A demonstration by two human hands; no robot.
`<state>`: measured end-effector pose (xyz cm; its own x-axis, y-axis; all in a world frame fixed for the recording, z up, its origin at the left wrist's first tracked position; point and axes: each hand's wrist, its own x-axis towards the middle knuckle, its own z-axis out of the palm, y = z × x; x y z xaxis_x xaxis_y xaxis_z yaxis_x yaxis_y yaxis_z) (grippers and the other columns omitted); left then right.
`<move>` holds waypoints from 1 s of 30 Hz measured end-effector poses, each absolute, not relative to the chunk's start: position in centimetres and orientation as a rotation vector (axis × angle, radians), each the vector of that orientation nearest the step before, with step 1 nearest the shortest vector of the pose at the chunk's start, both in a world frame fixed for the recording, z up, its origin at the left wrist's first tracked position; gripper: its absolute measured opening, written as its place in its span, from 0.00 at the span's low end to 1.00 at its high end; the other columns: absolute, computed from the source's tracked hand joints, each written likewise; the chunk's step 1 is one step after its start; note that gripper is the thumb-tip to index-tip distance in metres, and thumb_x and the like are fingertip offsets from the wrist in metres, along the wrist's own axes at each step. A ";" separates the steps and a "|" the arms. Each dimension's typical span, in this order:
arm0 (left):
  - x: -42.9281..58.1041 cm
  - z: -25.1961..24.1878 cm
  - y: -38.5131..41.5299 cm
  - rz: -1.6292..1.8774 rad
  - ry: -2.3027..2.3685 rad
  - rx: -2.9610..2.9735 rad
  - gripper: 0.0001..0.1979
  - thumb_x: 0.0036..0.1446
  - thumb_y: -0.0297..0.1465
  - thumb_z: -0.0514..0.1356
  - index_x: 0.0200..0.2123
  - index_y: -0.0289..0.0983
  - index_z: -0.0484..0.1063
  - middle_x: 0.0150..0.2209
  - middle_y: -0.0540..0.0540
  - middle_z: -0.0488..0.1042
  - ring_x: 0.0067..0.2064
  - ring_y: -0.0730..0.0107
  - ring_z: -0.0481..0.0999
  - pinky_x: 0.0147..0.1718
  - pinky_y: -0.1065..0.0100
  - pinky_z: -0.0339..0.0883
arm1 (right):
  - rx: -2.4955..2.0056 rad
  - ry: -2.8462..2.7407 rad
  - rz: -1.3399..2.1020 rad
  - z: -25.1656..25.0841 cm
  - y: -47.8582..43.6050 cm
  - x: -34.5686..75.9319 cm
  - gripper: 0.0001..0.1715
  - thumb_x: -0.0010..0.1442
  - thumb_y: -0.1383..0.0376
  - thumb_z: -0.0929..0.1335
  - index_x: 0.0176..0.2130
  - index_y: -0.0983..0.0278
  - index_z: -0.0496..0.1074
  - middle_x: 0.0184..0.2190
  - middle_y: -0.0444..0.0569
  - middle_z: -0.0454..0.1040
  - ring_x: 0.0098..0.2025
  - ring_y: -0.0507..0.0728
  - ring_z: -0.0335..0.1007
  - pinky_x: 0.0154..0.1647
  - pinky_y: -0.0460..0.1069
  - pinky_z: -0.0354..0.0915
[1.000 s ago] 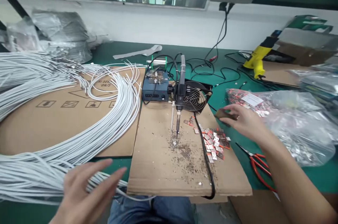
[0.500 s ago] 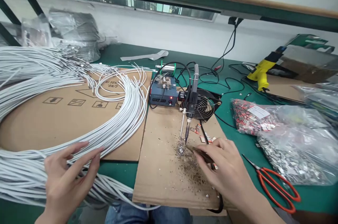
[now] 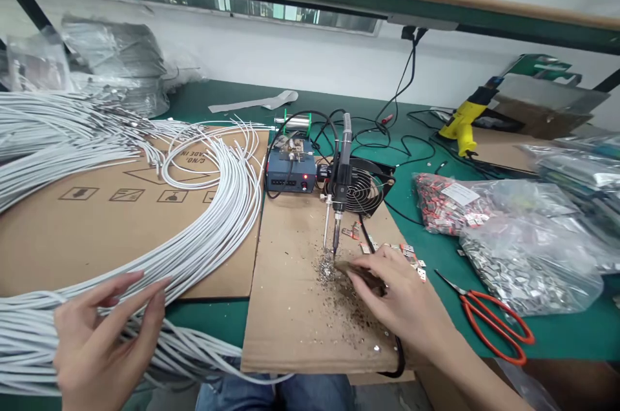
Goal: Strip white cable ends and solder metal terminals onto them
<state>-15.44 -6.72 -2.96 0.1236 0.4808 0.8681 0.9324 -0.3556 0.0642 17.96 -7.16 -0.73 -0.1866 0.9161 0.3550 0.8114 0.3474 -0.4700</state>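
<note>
My left hand (image 3: 104, 333) hovers with fingers spread over the bundle of white cables (image 3: 145, 256) at the lower left, fingertips touching the strands. My right hand (image 3: 402, 298) rests on the cardboard sheet (image 3: 295, 327) and pinches a small dark brown piece (image 3: 356, 272) whose tip lies at the heap of solder bits (image 3: 325, 265) under the mounted soldering iron (image 3: 339, 204). Small red and silver parts (image 3: 404, 252) lie scattered just beyond my right fingers.
A blue soldering station (image 3: 289, 170) and a black fan (image 3: 368, 188) stand behind the iron. Red-handled scissors (image 3: 489, 317) lie to the right, beside clear bags of small parts (image 3: 523, 262). A yellow tool (image 3: 462, 120) lies at the back right. A large cardboard sheet (image 3: 97, 223) lies under the cables.
My right hand came from the bags at the right down to the solder heap under the iron, carrying the dark piece. My left hand moved up and left onto the cable bundle.
</note>
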 end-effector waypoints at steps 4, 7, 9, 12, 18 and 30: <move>-15.5 -3.1 -6.7 -1.254 -1.326 -1.934 0.02 0.52 0.28 0.61 0.29 0.40 0.72 0.31 0.46 0.71 0.24 0.70 0.67 0.23 0.66 0.63 | -1.561 -1.894 0.422 -1.8 -5.9 18.7 0.10 0.59 0.64 0.63 0.37 0.66 0.70 0.29 0.51 0.75 0.29 0.58 0.70 0.29 0.51 0.64; -15.8 -3.2 -6.7 -1.239 -1.339 -1.943 0.04 0.50 0.25 0.61 0.29 0.40 0.72 0.31 0.48 0.71 0.22 0.74 0.66 0.23 0.68 0.63 | -1.546 -1.852 0.562 -2.5 -4.8 18.7 0.12 0.59 0.63 0.62 0.39 0.67 0.69 0.33 0.52 0.77 0.31 0.56 0.73 0.29 0.49 0.68; -16.0 -3.2 -6.8 -1.203 -1.367 -1.946 0.05 0.50 0.24 0.62 0.30 0.40 0.72 0.32 0.47 0.71 0.22 0.74 0.66 0.24 0.67 0.64 | -1.532 -1.870 0.618 -2.6 -4.5 18.5 0.10 0.58 0.63 0.62 0.36 0.66 0.69 0.31 0.49 0.77 0.29 0.55 0.74 0.27 0.48 0.68; -16.1 -3.3 -6.9 -1.195 -1.391 -1.946 0.06 0.50 0.23 0.62 0.32 0.39 0.72 0.34 0.45 0.71 0.23 0.72 0.66 0.26 0.64 0.65 | -1.527 -1.911 0.599 -2.1 -5.1 18.2 0.08 0.58 0.64 0.63 0.33 0.65 0.69 0.26 0.46 0.76 0.26 0.54 0.72 0.24 0.47 0.67; -15.9 -3.3 -6.7 -1.171 -1.382 -1.966 0.06 0.51 0.23 0.61 0.32 0.39 0.71 0.33 0.44 0.71 0.26 0.69 0.68 0.26 0.65 0.65 | -1.531 -1.968 0.280 -0.5 -7.2 17.8 0.06 0.58 0.67 0.64 0.35 0.65 0.70 0.27 0.49 0.73 0.28 0.57 0.68 0.28 0.50 0.65; -15.3 -1.9 -6.1 -0.986 -1.375 -2.104 0.04 0.57 0.29 0.56 0.35 0.41 0.71 0.32 0.45 0.74 0.31 0.63 0.73 0.31 0.63 0.64 | -1.593 -2.020 -0.117 -1.0 -6.7 23.3 0.10 0.60 0.62 0.64 0.39 0.65 0.70 0.29 0.51 0.74 0.30 0.59 0.70 0.30 0.51 0.65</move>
<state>-15.28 -6.07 -1.90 0.2522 0.6000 0.7592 0.9117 -0.4102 0.0214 23.26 -6.72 -0.97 -0.1386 0.8702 0.4728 0.9189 0.2910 -0.2663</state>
